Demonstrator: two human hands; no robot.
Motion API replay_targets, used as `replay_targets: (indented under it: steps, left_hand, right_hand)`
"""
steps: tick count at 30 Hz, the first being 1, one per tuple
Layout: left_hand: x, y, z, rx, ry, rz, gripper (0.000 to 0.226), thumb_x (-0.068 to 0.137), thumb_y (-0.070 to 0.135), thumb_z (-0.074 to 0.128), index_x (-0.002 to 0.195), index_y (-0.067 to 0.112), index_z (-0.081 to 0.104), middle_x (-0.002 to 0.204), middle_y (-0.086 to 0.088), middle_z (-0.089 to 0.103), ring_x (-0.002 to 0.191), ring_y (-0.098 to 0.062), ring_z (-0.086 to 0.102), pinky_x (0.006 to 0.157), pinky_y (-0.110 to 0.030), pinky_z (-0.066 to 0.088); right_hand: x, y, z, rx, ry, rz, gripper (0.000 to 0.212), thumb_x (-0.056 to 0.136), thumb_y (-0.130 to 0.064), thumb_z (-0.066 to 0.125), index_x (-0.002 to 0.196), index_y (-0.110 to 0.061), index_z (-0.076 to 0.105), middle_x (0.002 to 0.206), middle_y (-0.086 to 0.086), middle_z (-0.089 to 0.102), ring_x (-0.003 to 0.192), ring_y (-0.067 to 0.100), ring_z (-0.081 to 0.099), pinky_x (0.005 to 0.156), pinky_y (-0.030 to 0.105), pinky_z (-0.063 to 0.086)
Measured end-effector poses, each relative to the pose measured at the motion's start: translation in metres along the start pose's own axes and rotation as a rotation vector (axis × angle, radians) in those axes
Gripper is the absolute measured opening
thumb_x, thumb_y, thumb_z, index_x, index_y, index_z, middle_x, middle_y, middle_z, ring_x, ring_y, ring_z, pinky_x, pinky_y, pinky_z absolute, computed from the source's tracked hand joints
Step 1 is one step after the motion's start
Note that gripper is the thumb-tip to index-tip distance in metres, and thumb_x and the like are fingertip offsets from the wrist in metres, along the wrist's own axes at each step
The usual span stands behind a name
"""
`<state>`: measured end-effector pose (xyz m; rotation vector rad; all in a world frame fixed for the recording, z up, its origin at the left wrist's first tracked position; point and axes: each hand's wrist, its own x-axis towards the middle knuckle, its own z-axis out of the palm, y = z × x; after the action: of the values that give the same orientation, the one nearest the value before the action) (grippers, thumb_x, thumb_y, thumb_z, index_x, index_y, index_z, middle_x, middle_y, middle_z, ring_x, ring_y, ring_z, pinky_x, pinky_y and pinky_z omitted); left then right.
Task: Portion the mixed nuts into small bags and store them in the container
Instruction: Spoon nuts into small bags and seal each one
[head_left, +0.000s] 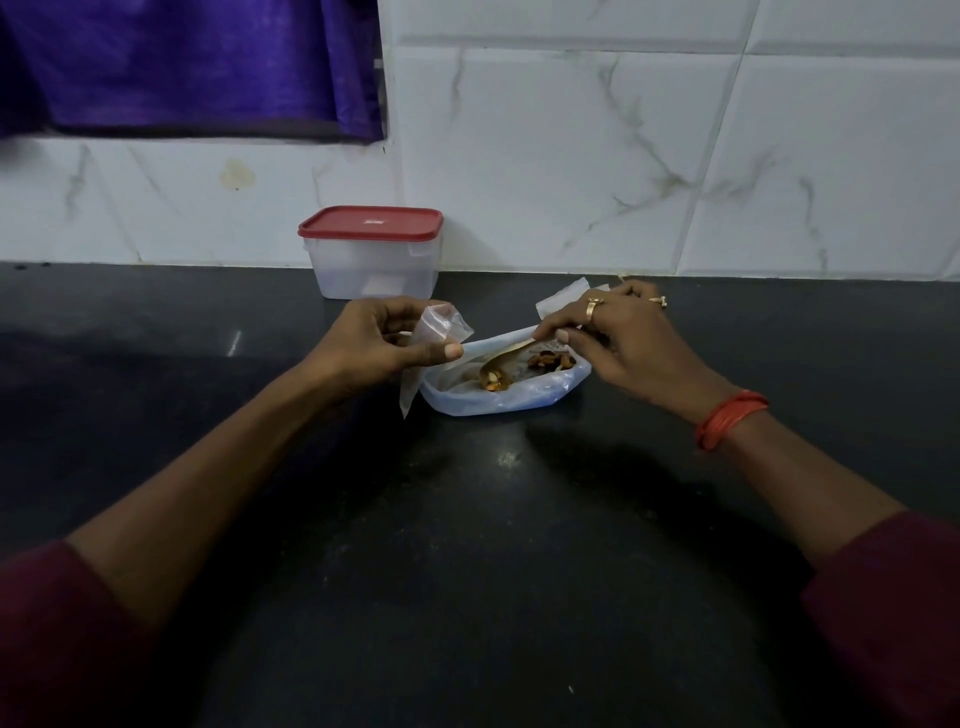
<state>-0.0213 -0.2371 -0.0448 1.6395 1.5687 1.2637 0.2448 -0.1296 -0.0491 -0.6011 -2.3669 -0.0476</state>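
Observation:
A large clear plastic bag (519, 400) lies open on the black counter (467, 545), with mixed nuts (551, 359) inside. My right hand (618, 343) pinches the handle of a spoon (511, 356) whose bowl sits in the bag with a few nuts in it. My left hand (379, 343) holds a small clear zip bag (441, 332) just left of the big bag, and the small bag hangs down to the counter. A clear container (371, 267) with a shut red lid (371, 222) stands behind against the wall.
A white marble-tiled wall (623, 156) runs along the back of the counter. A purple curtain (182, 67) hangs at the upper left. More clear plastic (563, 297) lies behind my right hand.

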Motion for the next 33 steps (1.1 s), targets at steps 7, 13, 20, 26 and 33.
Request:
replay_targets:
  steps: [7, 13, 20, 26, 33]
  left_hand:
    - [0.0, -0.001, 0.001, -0.012, -0.003, -0.002, 0.048, 0.077, 0.017, 0.081, 0.123, 0.017, 0.067, 0.115, 0.005, 0.071, 0.106, -0.005, 0.066, 0.081, -0.012, 0.054]
    - [0.0, -0.001, 0.001, 0.01, -0.004, 0.0, 0.05, 0.076, 0.02, 0.08, 0.123, 0.018, 0.066, 0.114, 0.007, 0.071, 0.107, -0.004, 0.065, 0.08, -0.01, 0.053]
    - [-0.001, 0.0, 0.002, 0.0, -0.005, -0.003, 0.047, 0.077, 0.018, 0.079, 0.121, 0.019, 0.066, 0.111, 0.01, 0.069, 0.103, -0.001, 0.064, 0.076, -0.008, 0.052]
    - [-0.001, 0.001, 0.001, -0.012, -0.016, 0.007, 0.051, 0.07, 0.025, 0.08, 0.119, 0.019, 0.067, 0.108, 0.011, 0.07, 0.099, 0.002, 0.066, 0.076, -0.011, 0.053]
    - [-0.001, 0.001, 0.002, -0.004, -0.026, 0.016, 0.056, 0.064, 0.033, 0.078, 0.118, 0.022, 0.066, 0.111, 0.011, 0.069, 0.103, -0.002, 0.064, 0.077, -0.008, 0.051]
  right_hand:
    - [0.0, -0.002, -0.002, 0.144, -0.023, 0.155, 0.024, 0.095, -0.011, 0.059, 0.1, -0.025, 0.078, 0.069, -0.028, 0.057, 0.065, -0.001, 0.056, 0.072, 0.017, 0.036]
    - [-0.001, -0.01, 0.003, 0.284, -0.201, 0.312, 0.026, 0.098, -0.012, 0.057, 0.109, -0.026, 0.075, 0.097, -0.007, 0.073, 0.086, 0.001, 0.064, 0.076, 0.013, 0.046]
    - [0.002, -0.007, -0.001, 0.221, -0.176, 0.322, 0.028, 0.096, -0.018, 0.059, 0.098, -0.043, 0.07, 0.096, -0.007, 0.074, 0.085, 0.019, 0.068, 0.082, 0.042, 0.054]
    - [0.002, -0.004, -0.003, 0.217, -0.193, 0.325, 0.028, 0.098, -0.018, 0.058, 0.099, -0.043, 0.071, 0.09, -0.013, 0.071, 0.082, 0.02, 0.066, 0.079, 0.039, 0.053]
    - [0.004, -0.011, 0.003, 0.244, -0.247, 0.394, 0.026, 0.096, -0.016, 0.058, 0.104, -0.033, 0.076, 0.092, -0.009, 0.072, 0.081, 0.007, 0.062, 0.071, 0.015, 0.045]
